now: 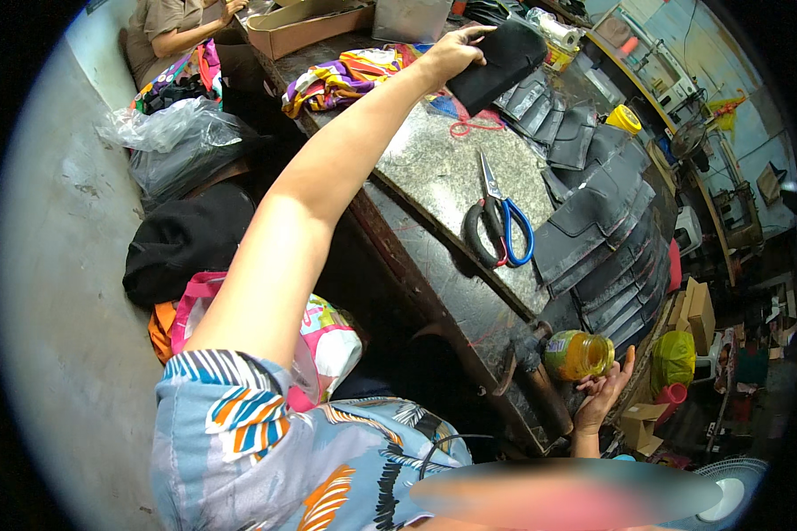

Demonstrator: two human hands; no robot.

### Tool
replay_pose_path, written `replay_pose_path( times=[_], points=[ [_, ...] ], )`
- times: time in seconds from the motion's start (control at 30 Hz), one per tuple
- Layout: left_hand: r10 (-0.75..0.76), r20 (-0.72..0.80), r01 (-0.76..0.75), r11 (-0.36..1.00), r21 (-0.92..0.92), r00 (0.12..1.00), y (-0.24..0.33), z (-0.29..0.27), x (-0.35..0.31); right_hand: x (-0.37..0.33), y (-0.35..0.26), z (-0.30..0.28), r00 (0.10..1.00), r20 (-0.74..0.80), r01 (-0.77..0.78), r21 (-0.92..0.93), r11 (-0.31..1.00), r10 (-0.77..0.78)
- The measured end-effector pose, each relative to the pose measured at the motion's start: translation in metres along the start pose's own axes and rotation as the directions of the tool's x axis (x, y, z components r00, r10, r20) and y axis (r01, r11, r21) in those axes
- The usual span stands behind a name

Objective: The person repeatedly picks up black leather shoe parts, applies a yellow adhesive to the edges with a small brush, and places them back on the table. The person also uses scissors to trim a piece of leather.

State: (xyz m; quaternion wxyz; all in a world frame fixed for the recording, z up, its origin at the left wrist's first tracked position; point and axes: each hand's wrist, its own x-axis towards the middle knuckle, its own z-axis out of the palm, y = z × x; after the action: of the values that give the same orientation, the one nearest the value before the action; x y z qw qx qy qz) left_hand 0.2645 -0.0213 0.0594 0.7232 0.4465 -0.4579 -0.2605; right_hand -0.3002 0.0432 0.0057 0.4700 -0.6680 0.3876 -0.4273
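Observation:
My left hand point(456, 57) reaches to the far side of the table, its fingers closed on the edge of a black flat piece point(500, 66) that looks like leather. Near the table's right corner is a glass jar point(579, 355) with yellow contents and no lid. Close beside its mouth is my right hand point(604, 389), palm up, fingers apart and nothing visible in them; whether they touch the jar I cannot tell. Between my hands, scissors point(500, 221) with one black and one blue handle lie on a speckled stone slab point(443, 150).
Overlapping black flat pieces point(598, 230) cover the table's right side. Colourful cloth point(350, 78) and an open cardboard box point(310, 26) lie at the far left. Another person's arm point(186, 37) shows beyond. Plastic bags point(181, 142) sit left of the table; a fan point(726, 496) stands lower right.

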Motion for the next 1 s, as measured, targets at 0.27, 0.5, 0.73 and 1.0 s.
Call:
replay_pose_path(
  times=[0.27, 0.5, 0.73, 1.0],
  points=[
    [-0.019, -0.305, 0.285, 0.415, 0.864, 0.952, -0.092, -0.018, 0.077, 0.001, -0.001, 0.002, 0.999, -0.031, 0.006, -0.075, 0.997, -0.009],
    [0.014, -0.112, 0.101, 0.334, 0.937, 0.994, -0.092, -0.013, 0.045, 0.001, -0.007, 0.01, 0.999, -0.05, -0.001, -0.064, 0.998, -0.002],
    [0.074, -0.161, 0.174, -0.221, 0.96, 0.984, -0.027, -0.063, -0.06, -0.001, -0.006, 0.003, 0.999, -0.044, -0.029, -0.034, 0.999, 0.028],
    [-0.211, -0.381, 0.386, -0.019, 0.922, 0.9, -0.048, -0.136, -0.08, -0.002, 0.006, -0.005, 0.997, 0.047, 0.061, 0.064, 0.996, -0.064]
  ],
)
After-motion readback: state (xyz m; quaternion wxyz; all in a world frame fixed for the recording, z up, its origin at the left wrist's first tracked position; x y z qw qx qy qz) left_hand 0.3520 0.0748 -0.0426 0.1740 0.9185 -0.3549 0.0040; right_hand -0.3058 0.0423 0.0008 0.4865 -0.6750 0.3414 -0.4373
